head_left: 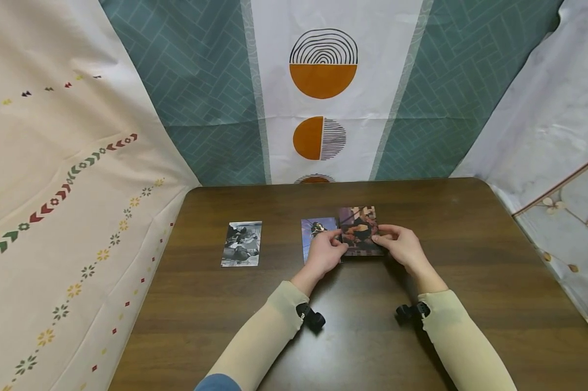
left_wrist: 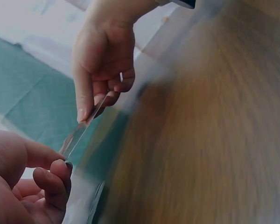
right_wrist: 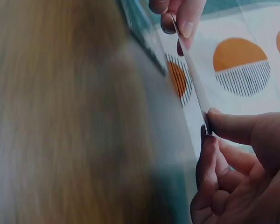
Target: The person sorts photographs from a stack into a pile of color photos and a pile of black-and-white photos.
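Note:
A dark reddish picture card (head_left: pixel 358 231) is pinched at its two side edges by both hands. The left hand (head_left: pixel 325 251) grips its left edge between thumb and fingers, and the right hand (head_left: pixel 400 246) grips its right edge. In the left wrist view the card (left_wrist: pixel 79 133) appears nearly edge-on between the hands, raised over the table. The right wrist view also shows the card (right_wrist: pixel 193 79) as a thin strip, with the right thumb pressing one face. Just left of it lies a blue-purple picture card (head_left: pixel 313 231), partly hidden by the left hand.
A black-and-white picture card (head_left: pixel 242 244) lies on the left part of the brown wooden table (head_left: pixel 201 336). Patterned cloths hang around the table, including a teal and white one (head_left: pixel 318 108) behind its far edge.

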Demonstrator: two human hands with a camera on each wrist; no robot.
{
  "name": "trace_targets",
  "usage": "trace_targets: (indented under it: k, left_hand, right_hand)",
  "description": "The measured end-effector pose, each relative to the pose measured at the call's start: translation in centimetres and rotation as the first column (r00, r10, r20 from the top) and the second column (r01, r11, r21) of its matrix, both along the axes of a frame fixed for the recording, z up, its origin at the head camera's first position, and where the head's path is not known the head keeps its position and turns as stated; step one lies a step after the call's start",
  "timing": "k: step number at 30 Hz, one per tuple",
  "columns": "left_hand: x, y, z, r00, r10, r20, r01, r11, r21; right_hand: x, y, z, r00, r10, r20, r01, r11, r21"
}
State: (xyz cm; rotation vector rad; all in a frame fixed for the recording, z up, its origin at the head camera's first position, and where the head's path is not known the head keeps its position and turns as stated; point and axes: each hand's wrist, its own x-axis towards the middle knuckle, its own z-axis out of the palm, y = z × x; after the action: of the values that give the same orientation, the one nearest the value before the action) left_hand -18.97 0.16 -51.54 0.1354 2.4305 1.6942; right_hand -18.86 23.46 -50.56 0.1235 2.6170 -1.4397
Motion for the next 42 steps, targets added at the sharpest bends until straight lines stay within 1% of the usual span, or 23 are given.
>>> trace_targets:
  k: [6,10,15,19,21,22,23,26,28,30,33,36,40,42]
  left_hand:
    - [-0.1,2.7,0.0,0.999,-0.046,0.0,0.046,0.998,-0.048]
    - [-0.2,4.4,0.0,0.996,-0.087,0.003,0.086,0.99,-0.113]
    - [-0.1,6.4,0.1,0.995,-0.103,0.016,0.104,0.969,-0.225]
    - [-0.2,7.8,-0.2,0.994,-0.105,0.027,0.108,0.945,-0.309]
    - [-0.2,8.4,-0.4,0.994,-0.107,0.034,0.113,0.936,-0.333]
    - [-0.4,8.8,-1.1,0.994,-0.107,0.021,0.108,0.927,-0.358]
    - [-0.6,9.1,-1.4,0.994,-0.11,0.021,0.11,0.923,-0.368]
    - [-0.8,9.8,-1.8,0.992,-0.115,0.052,0.126,0.924,-0.36]
    - [-1.2,10.5,-2.8,0.992,-0.117,0.037,0.123,0.909,-0.398]
    - [-1.2,10.8,-2.8,0.992,-0.121,0.044,0.128,0.904,-0.409]
    - [-1.3,11.4,-3.5,0.992,-0.128,0.0,0.113,0.878,-0.465]
    - [-1.0,11.5,-2.9,0.991,-0.137,0.005,0.122,0.866,-0.485]
    - [-1.1,11.8,-2.9,0.989,-0.15,0.0,0.128,0.842,-0.525]
    - [-1.1,11.9,-2.9,0.988,-0.152,-0.003,0.127,0.836,-0.534]
  right_hand:
    - [0.5,2.7,-0.2,1.0,0.02,-0.006,-0.02,0.997,0.072]
    - [0.8,4.3,-0.3,0.999,0.047,-0.014,-0.044,0.988,0.149]
    - [1.1,5.7,-0.4,0.998,0.071,-0.001,-0.069,0.972,0.223]
    - [1.3,6.5,-0.3,0.998,0.07,0.001,-0.068,0.957,0.282]
    - [1.4,6.8,-0.3,0.998,0.069,0.004,-0.067,0.952,0.299]
    - [1.4,6.9,-0.4,0.998,0.067,0.006,-0.066,0.95,0.305]
    - [1.4,7.1,-0.4,0.998,0.064,0.005,-0.063,0.948,0.311]
    - [1.5,7.4,-0.5,0.998,0.057,0.003,-0.055,0.943,0.328]
    - [1.5,7.6,-0.5,0.999,0.05,0.0,-0.047,0.939,0.341]
    - [1.7,7.8,-0.6,0.999,0.045,-0.003,-0.041,0.935,0.354]
    - [1.8,7.8,-0.7,0.999,0.038,-0.005,-0.034,0.93,0.365]
    - [1.7,7.8,-0.9,0.999,0.036,-0.009,-0.03,0.929,0.369]
    - [1.7,7.8,-0.8,0.999,0.038,-0.014,-0.03,0.924,0.381]
    - [1.7,7.9,-0.7,0.999,0.04,-0.014,-0.032,0.921,0.388]
